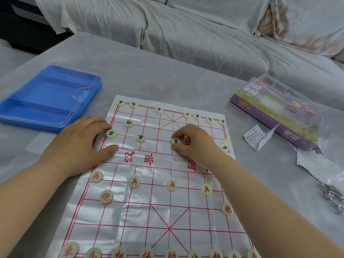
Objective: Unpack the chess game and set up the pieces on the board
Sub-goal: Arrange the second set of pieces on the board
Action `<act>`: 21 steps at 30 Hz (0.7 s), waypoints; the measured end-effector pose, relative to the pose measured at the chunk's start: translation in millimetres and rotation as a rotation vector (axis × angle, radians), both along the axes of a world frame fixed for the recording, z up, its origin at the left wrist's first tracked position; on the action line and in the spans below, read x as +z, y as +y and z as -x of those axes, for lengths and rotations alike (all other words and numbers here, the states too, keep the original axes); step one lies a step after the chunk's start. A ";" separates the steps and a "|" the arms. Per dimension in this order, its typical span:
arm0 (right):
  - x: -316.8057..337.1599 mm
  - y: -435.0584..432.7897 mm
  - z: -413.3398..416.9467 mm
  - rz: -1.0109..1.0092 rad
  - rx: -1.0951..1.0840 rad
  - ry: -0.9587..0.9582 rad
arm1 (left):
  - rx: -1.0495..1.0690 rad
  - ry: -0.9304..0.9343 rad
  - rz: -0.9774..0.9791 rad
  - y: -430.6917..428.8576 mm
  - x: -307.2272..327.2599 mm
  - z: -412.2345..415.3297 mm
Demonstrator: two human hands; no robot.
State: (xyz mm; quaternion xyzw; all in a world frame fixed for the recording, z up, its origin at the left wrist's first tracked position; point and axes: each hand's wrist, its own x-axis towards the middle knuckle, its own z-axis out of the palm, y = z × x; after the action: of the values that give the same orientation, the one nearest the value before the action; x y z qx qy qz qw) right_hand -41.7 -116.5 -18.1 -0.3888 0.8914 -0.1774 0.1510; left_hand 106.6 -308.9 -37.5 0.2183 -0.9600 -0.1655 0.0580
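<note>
A white plastic Chinese chess board sheet [149, 211] with red lines lies flat on the grey table. Round cream pieces with red characters [134, 181] stand on the near half, and pieces with black characters [140, 137] stand on the far half. My right hand [193, 140] pinches one black-marked piece [175, 140] between thumb and fingers on the far half, near the middle file. My left hand [81, 146] rests flat, fingers spread, on the sheet's left edge beside another black-marked piece [111, 134].
A blue piece tray with a clear lid [46, 97] sits at the far left. A purple game box in torn clear wrap [279, 112], a folded paper slip [258, 137] and a metal chain [333, 196] lie at the right. A covered sofa runs behind.
</note>
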 end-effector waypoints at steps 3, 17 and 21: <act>0.5 1.3 0.4 0.018 0.011 -0.001 | 0.006 -0.019 0.000 0.2 -0.4 0.6; 17.1 30.4 3.0 0.170 -0.065 0.041 | 0.014 -0.031 0.002 -0.9 -2.3 2.8; 25.4 80.6 15.9 0.123 -0.240 0.083 | 0.013 -0.037 -0.002 -2.7 -3.6 2.3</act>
State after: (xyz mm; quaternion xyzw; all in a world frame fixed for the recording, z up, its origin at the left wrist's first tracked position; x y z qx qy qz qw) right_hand -57.6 -35.9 7.3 -0.2948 0.9245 -0.2321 0.0676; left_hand 104.3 -311.6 -41.1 0.2276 -0.9593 -0.1619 0.0410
